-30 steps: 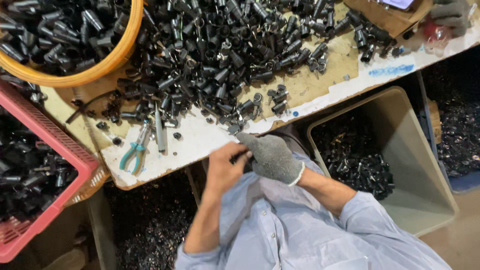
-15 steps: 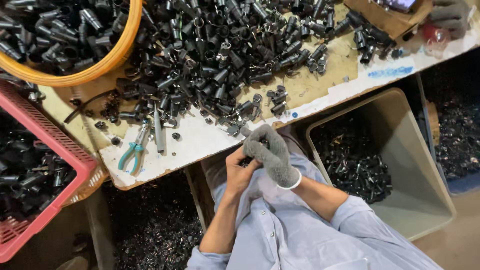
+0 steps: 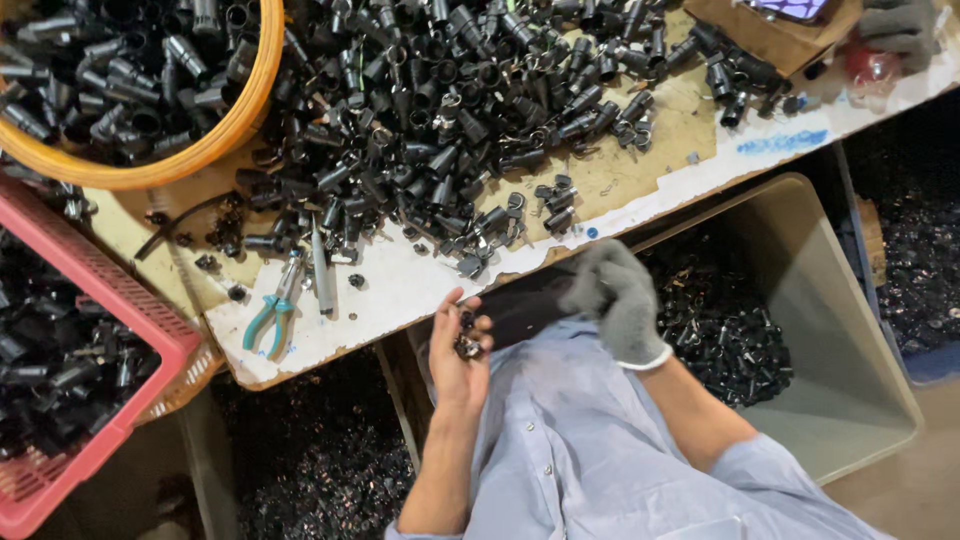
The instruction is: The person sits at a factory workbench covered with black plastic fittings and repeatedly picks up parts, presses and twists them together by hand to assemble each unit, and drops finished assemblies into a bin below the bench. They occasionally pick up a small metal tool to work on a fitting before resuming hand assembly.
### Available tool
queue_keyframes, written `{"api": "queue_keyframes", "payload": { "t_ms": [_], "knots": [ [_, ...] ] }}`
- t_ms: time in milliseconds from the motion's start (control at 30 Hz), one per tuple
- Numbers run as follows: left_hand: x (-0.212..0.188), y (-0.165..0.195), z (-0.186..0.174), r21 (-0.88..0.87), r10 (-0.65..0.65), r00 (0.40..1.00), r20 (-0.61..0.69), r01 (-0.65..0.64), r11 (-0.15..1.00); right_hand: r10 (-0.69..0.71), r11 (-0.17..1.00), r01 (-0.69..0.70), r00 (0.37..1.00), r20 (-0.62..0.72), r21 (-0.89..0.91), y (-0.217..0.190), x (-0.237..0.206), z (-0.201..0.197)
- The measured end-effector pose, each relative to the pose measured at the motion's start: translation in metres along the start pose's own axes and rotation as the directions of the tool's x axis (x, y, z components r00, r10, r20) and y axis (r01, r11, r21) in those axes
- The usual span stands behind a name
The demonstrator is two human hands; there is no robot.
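My bare left hand (image 3: 458, 347) is held palm up just below the table edge, cupping a few small dark metal parts (image 3: 467, 335). A little to its right, my right hand (image 3: 618, 298) wears a grey knit glove; its fingers are curled and I cannot see anything in them. Both hands hover over my lap, apart from each other. On the table (image 3: 400, 290) above them lies a big heap of black tubular plastic parts (image 3: 420, 110).
Teal-handled pliers (image 3: 268, 315) lie near the table's front edge beside a thin metal tool (image 3: 320, 275). An orange-rimmed basket (image 3: 215, 140) and a red crate (image 3: 110, 300) hold black parts at left. A grey bin (image 3: 840, 340) with small parts stands at right.
My two hands were together at the table edge; they have drawn apart, the left hand turning palm up with small parts in it and the gloved right hand shifting right.
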State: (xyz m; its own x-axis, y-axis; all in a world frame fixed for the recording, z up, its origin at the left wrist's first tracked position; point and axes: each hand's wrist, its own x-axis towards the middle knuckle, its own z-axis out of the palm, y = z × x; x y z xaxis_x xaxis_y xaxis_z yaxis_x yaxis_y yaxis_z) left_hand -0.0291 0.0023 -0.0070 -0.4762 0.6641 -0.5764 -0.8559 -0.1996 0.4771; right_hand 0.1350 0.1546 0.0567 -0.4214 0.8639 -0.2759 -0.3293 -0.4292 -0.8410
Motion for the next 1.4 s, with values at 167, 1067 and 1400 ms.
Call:
{"api": "queue_keyframes", "payload": {
  "t_ms": [167,1067,1400],
  "knots": [
    [-0.025,-0.024,-0.025,0.034,-0.320,0.947,0.026,0.320,0.947,-0.266,0.468,0.155,0.964,0.029,-0.870,0.015,-0.006,-0.084],
    [-0.032,-0.017,-0.038,0.040,-0.158,0.984,0.086,0.155,0.987,-0.149,-0.526,0.578,0.660,0.736,-0.624,-0.031,0.145,0.061],
    [-0.004,0.013,-0.027,0.137,0.015,0.996,0.090,-0.028,0.990,-0.626,0.144,0.856,0.468,0.624,-0.497,-0.075,0.090,0.052]
  ]
}}
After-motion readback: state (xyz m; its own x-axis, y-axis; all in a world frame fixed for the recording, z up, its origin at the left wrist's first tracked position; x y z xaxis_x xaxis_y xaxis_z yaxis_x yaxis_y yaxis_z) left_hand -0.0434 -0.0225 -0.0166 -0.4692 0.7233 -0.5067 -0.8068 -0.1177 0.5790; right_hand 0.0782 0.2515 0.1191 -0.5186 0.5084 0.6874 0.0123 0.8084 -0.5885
